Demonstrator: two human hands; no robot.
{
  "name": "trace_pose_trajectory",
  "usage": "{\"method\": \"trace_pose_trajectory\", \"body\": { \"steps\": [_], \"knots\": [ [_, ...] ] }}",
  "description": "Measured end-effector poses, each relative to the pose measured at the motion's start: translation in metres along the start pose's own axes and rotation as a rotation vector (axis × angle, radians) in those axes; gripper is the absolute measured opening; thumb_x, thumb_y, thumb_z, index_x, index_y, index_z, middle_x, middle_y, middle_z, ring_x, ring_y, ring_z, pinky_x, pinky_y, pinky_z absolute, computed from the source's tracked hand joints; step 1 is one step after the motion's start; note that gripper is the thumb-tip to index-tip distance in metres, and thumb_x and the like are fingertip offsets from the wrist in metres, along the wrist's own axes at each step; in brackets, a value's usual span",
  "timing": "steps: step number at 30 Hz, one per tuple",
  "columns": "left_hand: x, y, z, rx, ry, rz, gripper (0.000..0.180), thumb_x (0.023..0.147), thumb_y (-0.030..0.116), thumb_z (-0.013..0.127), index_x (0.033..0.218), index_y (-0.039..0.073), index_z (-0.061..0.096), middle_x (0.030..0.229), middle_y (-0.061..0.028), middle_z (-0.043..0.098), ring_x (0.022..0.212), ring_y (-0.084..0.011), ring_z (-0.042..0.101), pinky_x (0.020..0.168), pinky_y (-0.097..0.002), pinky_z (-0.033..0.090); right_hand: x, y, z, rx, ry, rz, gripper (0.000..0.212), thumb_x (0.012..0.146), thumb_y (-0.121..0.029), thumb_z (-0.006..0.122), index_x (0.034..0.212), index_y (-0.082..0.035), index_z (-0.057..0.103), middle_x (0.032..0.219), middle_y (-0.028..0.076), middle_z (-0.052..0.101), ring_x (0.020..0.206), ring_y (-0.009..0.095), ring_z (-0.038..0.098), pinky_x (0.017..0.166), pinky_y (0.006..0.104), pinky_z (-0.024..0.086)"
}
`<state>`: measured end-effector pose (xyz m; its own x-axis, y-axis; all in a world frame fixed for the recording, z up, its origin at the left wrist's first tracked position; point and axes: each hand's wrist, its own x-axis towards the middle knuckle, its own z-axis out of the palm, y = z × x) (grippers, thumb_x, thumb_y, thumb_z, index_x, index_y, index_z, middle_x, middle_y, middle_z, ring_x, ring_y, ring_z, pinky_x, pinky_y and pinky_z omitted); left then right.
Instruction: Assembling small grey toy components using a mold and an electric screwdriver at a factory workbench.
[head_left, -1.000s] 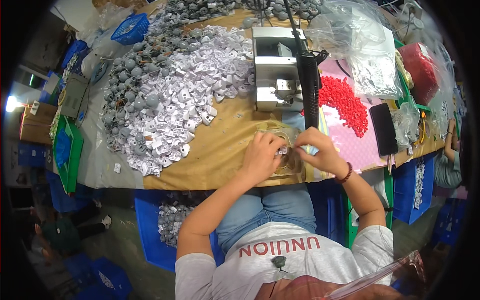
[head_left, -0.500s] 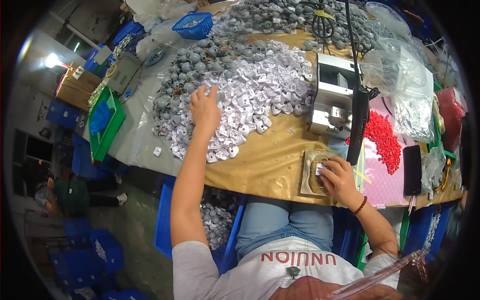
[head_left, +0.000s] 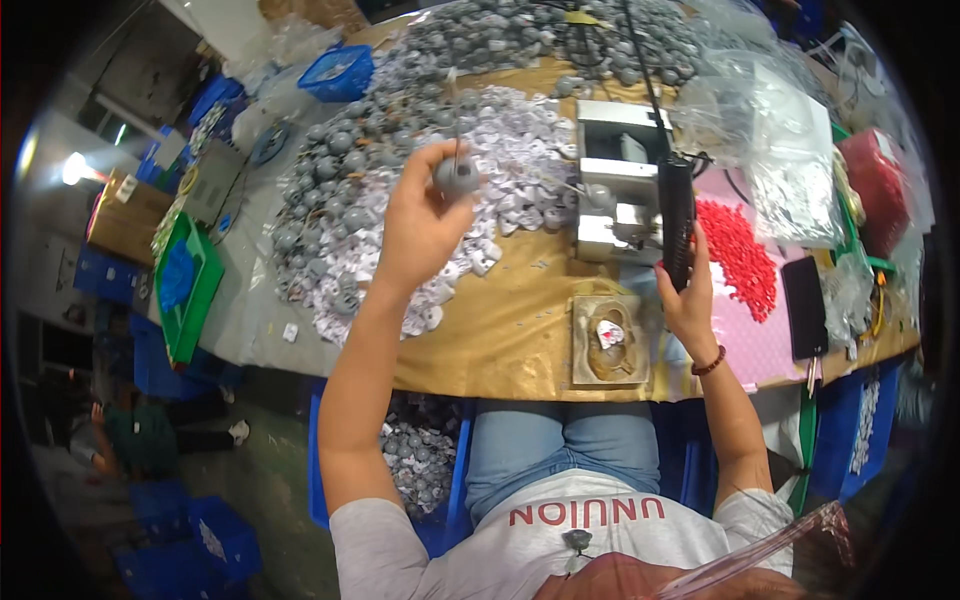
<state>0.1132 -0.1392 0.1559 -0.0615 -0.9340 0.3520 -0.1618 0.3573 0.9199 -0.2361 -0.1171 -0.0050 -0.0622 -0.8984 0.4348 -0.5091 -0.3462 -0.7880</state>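
My left hand [head_left: 425, 220] is raised over the pile, thumb and fingers closed on a grey ball-shaped part [head_left: 457, 178] with a thin wire rising from it. Under and beside it spread white plastic housings [head_left: 525, 140] and more grey ball-shaped parts [head_left: 345, 145]. On the right, my right hand [head_left: 690, 305] has its thumb and fingers around the lower end of a black electric screwdriver [head_left: 677, 215] hanging on a cord. Near the table's front edge lies a square fixture [head_left: 582, 372], with a small white part with red in it [head_left: 608, 334] set in its hollow.
Behind the fixture stands a white metal device [head_left: 592, 235]. Red pieces [head_left: 740, 260] lie on pink sheeting, beside a black phone [head_left: 804, 308]. A green tray [head_left: 205, 285] and a blue basket [head_left: 337, 75] stand on the left. Another person [head_left: 140, 425] is beyond the table.
My left hand has lifted from the pile with a grey ball-shaped part. My right hand has left the small white part in the fixture and moved up to the screwdriver.
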Motion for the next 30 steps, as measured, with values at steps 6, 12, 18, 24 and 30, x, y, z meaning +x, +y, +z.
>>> {"method": "trace_pose_trajectory", "body": {
  "steps": [6, 12, 18, 24, 30],
  "knots": [
    [-0.058, 0.004, 0.046, -0.632, -0.313, -0.281, 0.040, 0.090, 0.000, 0.059, 0.130, 0.005, 0.055, 0.143, -0.0190, 0.048, 0.122, -0.0282, 0.059, 0.093, -0.0356, 0.055, 0.017, 0.025, -0.009, 0.316, 0.107, 0.180, 0.072, 0.090, -0.002, 0.066, 0.153, 0.001, 0.032, 0.125, 0.015, 0.059, 0.108, 0.021, 0.061, 0.094, 0.0318, 0.049],
    [-0.093, -0.003, 0.074, -0.775, -0.542, -0.321, 0.030, 0.094, 0.018, 0.062, 0.118, 0.000, 0.063, 0.137, -0.0201, 0.049, 0.117, -0.0265, 0.058, 0.090, -0.0364, 0.051, 0.015, -0.051, -0.034, -0.144, 0.070, -0.445, 0.067, 0.080, -0.004, 0.070, 0.143, 0.001, 0.048, 0.143, 0.023, 0.046, 0.131, 0.041, 0.043, 0.110, 0.0485, 0.037],
    [-0.105, 0.006, 0.081, -0.377, -0.502, -0.167, 0.023, 0.091, 0.003, 0.060, 0.113, 0.001, 0.065, 0.129, -0.0143, 0.057, 0.114, -0.0205, 0.058, 0.099, -0.0356, 0.046, 0.005, -0.073, -0.037, 0.685, -1.099, 0.179, 0.035, 0.104, -0.018, 0.057, 0.133, 0.002, 0.060, 0.104, 0.012, 0.070, 0.085, 0.015, 0.066, 0.074, 0.0303, 0.053],
    [-0.137, -0.009, 0.091, -0.054, -0.440, -0.102, 0.025, 0.083, -0.004, 0.062, 0.106, 0.004, 0.066, 0.121, -0.0130, 0.061, 0.110, -0.0196, 0.058, 0.093, -0.0329, 0.047, -0.003, -0.063, -0.046, 0.918, -1.136, 0.751, 0.030, 0.104, -0.017, 0.059, 0.128, -0.002, 0.065, 0.091, 0.002, 0.072, 0.065, 0.006, 0.056, 0.059, 0.0227, 0.048],
    [-0.163, -0.038, 0.114, 0.287, -0.393, -0.052, 0.022, 0.078, -0.003, 0.066, 0.099, 0.005, 0.069, 0.117, -0.0113, 0.062, 0.104, -0.0305, 0.059, 0.087, -0.0396, 0.051, -0.018, -0.051, -0.026, 0.145, -0.752, -0.113, 0.019, 0.093, -0.011, 0.069, 0.110, -0.006, 0.075, 0.086, 0.008, 0.074, 0.074, 0.028, 0.070, 0.069, 0.0338, 0.055]
  ]
}}
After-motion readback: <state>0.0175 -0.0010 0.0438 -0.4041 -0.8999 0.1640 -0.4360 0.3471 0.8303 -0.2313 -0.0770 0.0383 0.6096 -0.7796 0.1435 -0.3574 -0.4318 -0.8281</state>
